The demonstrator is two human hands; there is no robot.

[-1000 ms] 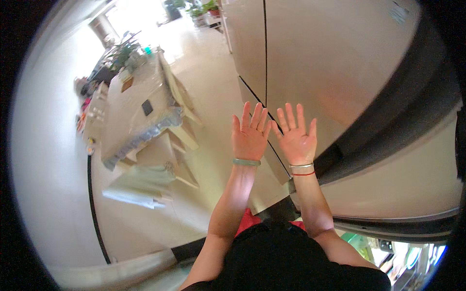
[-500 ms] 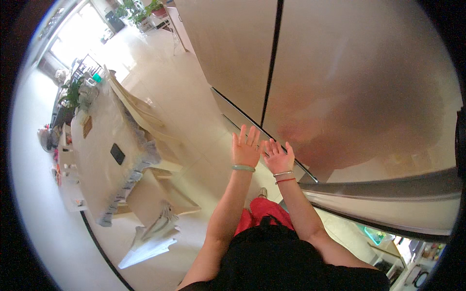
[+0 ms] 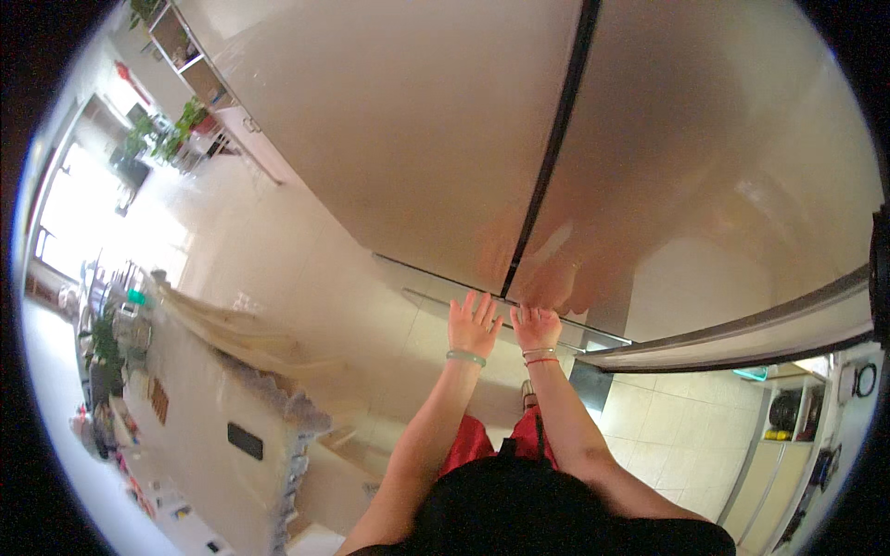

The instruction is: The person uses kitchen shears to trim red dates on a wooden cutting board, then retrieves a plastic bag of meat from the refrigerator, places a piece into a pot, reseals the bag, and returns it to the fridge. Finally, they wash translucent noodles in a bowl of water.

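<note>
Both my hands are raised before a tall, shiny beige-silver refrigerator [image 3: 399, 130], near the lower end of the dark gap [image 3: 553, 139] between its two doors. My left hand [image 3: 474, 329] is open, its fingers spread, with a pale green bangle [image 3: 465, 357] on the wrist. Close beside it is my right hand [image 3: 537, 328], fingers partly bent and nothing visible in them. A light bracelet and a red cord circle that wrist. Whether the fingertips touch the refrigerator cannot be made out. Blurred reflections show on the door surface.
At left, a covered dining table [image 3: 195, 417] carries a dark phone [image 3: 245, 441], with a draped chair [image 3: 250, 324] alongside. Potted plants [image 3: 185, 125] stand at the far left. A shelf cabinet [image 3: 774, 463] is at lower right, past a curved light panel with a dark edge [image 3: 742, 343].
My view has turned, so the table sits lower and the refrigerator fills more of the picture. Both hands appear lower, and the right fingers look more bent.
</note>
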